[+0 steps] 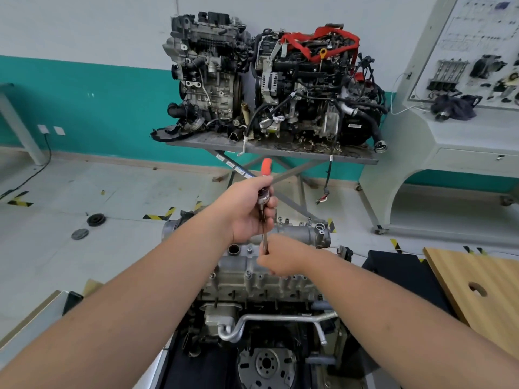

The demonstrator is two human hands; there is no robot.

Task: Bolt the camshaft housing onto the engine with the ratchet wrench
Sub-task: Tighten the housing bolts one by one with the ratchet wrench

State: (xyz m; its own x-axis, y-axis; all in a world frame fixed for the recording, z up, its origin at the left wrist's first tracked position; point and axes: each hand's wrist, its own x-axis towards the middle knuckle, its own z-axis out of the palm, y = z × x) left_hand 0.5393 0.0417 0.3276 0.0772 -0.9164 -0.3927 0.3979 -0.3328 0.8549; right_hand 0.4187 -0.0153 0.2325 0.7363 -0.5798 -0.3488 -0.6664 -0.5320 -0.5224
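The camshaft housing sits on top of the engine, right in the middle of the view, with a few bolt heads poking up along its far edge. The ratchet wrench stands almost upright over it, orange handle tip pointing up and away, a long thin extension running down toward the housing. The left hand is wrapped in a fist around the handle near the ratchet head. The right hand is lower down, fingers curled and pinching the bottom of the extension just above the housing; can't see the socket itself, the hand covers it.

Lower on the near side of the engine there's a bent metal pipe and a flywheel at the bottom. A wooden board with a round hole lies to the right.

Farther back, two more engines sit side by side on a grey tabletop against the teal and white wall, the right one with a red strap over it. Far right is a white training panel with parts mounted on it. Two round discs lie on the floor at left.
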